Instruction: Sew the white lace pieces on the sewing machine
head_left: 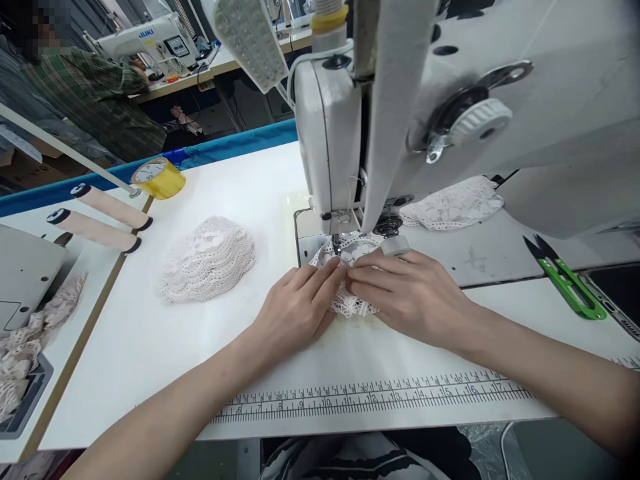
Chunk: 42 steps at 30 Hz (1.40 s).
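A white lace piece [354, 305] lies under the presser foot [337, 245] of a large sewing machine [330, 133]. My left hand [300, 300] presses on the lace at its left edge, fingers together and fingertips close to the foot. From the right, my right hand [415, 290] holds the same lace, its fingers bunched beside the left fingertips. A stack of white lace pieces [207, 260] rests on the table to the left. More lace [455, 203] lies behind the needle area, under the machine arm.
Green snips [570, 283] and a dark phone [617, 293] lie at the right. Yellow tape [159, 179] and thread cones [113, 207] stand at the left. A printed ruler [370, 397] runs along the front edge. A person [90, 93] sits at another machine.
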Tool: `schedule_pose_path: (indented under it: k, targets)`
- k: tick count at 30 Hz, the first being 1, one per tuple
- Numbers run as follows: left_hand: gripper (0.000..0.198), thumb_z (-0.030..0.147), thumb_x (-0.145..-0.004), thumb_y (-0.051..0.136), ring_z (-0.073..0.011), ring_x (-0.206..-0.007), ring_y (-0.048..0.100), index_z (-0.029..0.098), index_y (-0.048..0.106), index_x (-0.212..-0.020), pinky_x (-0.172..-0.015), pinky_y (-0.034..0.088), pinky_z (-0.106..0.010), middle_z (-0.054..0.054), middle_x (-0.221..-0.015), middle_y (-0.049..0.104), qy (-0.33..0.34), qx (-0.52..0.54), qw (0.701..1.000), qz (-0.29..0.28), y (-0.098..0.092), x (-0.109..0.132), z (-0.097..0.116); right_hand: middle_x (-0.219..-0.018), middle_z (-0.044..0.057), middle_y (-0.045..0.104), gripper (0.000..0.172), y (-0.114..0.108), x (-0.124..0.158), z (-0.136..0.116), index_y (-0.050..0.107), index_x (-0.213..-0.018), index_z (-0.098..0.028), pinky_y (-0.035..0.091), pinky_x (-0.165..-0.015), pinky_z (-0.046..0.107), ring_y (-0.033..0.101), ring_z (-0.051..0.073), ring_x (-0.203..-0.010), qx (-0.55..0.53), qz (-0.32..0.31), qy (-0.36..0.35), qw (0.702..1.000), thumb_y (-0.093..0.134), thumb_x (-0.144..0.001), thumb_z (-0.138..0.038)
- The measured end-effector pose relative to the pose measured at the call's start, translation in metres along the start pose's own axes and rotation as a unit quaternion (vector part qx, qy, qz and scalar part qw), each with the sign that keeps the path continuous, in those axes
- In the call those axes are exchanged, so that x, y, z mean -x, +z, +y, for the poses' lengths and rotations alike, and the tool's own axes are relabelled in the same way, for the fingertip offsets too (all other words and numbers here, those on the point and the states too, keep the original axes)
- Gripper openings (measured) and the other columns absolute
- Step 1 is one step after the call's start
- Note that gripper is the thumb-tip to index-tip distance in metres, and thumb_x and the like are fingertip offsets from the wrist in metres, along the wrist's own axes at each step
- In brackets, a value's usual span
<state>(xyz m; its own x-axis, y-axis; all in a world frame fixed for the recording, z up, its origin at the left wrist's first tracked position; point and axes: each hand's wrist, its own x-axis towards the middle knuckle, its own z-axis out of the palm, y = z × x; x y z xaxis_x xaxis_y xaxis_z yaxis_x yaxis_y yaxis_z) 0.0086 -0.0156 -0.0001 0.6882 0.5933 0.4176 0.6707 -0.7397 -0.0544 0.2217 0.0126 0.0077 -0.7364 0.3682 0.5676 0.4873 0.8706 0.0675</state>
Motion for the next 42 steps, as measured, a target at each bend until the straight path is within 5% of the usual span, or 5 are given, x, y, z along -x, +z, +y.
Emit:
schedule_pose_path:
  k: [9, 19, 42]
  targets:
    - [0.034, 0.014, -0.090, 0.051, -0.0311, -0.122, 0.055, 0.005, 0.061, -0.121, -0.080, 0.051, -0.039, -0.017, -0.121, 0.066, 0.033, -0.067, 0.996, -0.038, -0.002, 0.002, -0.001, -0.086, 0.001, 0.075, 0.034, -0.003, 0.001, 0.000, 0.072, -0.084, -0.019, 0.052, -0.084, 0.033, 0.068, 0.015, -0.082, 0.008, -0.015, -0.012, 1.000, 0.045, -0.085, 0.002]
    - [0.036, 0.014, -0.089, 0.051, -0.0326, -0.123, 0.055, 0.007, 0.061, -0.123, -0.082, 0.050, -0.041, -0.017, -0.124, 0.065, 0.031, -0.062, 0.997, -0.039, -0.001, 0.002, -0.003, -0.086, 0.000, 0.075, 0.034, 0.000, 0.002, 0.001, 0.071, -0.084, -0.019, 0.050, -0.087, 0.033, 0.068, 0.015, -0.083, 0.010, -0.006, -0.005, 1.000, 0.045, -0.085, 0.002]
    - [0.029, 0.013, -0.094, 0.048, -0.0220, -0.117, 0.060, 0.014, 0.064, -0.118, -0.087, 0.041, -0.038, -0.009, -0.120, 0.068, 0.024, -0.085, 0.996, -0.002, -0.001, -0.005, -0.008, -0.095, 0.005, 0.075, 0.033, 0.008, 0.003, 0.007, 0.071, -0.095, -0.014, 0.047, -0.093, 0.036, 0.068, 0.016, -0.088, 0.040, -0.010, -0.005, 0.999, 0.044, -0.085, 0.002]
